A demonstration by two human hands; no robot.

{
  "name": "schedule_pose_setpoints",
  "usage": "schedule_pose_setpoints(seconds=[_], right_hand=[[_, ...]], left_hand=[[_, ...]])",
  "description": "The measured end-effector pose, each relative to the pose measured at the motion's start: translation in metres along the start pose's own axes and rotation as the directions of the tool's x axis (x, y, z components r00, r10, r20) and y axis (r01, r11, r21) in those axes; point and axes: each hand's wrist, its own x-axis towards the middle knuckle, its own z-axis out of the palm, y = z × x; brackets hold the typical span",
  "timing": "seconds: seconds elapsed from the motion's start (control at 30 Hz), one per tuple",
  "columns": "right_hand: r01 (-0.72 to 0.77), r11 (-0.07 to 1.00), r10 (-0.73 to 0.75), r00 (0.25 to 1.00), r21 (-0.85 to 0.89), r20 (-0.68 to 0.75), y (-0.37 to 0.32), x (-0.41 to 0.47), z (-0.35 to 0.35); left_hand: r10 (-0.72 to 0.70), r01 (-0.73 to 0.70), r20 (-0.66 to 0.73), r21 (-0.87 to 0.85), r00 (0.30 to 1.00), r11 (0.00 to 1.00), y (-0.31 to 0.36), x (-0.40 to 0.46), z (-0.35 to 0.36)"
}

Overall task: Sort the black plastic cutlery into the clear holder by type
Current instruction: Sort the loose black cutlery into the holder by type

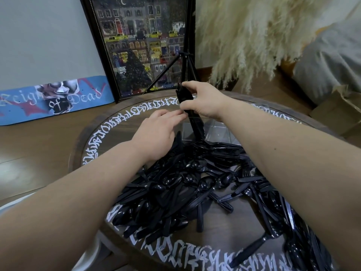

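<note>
Head view: heap of loose cutlery (195, 184) across the table (93, 137) middle, toward the near edge. Beyond, left hand (158, 132) relaxed, fingertips touching the bundle (190, 112) gripped upright by the right hand (203, 102). Holder (216, 131) at the far edge, right under the bundle. Best to square the handles first, then lower straight into one compartment; type hard to tell.

We see a framed street painting (136, 45) against the wall — beside it a blue skateboard deck (52, 100), a tripod (183, 69), pampas plumes (250, 36).
</note>
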Motion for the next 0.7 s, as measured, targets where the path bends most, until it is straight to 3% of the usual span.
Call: schedule_pose_setpoints(seconds=[0.13,0.37,0.7], right_hand=[[0.033,0.997,-0.038,0.997,-0.075,-0.065,0.004,0.003,0.004],[-0.012,0.982,-0.060,0.927,-0.189,-0.371,0.013,0.015,0.012],[-0.029,0.959,-0.053,0.959,-0.282,-0.279,0.014,-0.001,0.004]], left_hand=[[0.005,-0.005,-0.002,-0.005,1.000,1.000,0.000,0.001,0.001],[0.006,-0.007,-0.023,-0.012,1.000,1.000,0.004,0.000,0.002],[-0.016,0.016,0.008,-0.007,1.000,1.000,0.006,-0.003,0.001]])
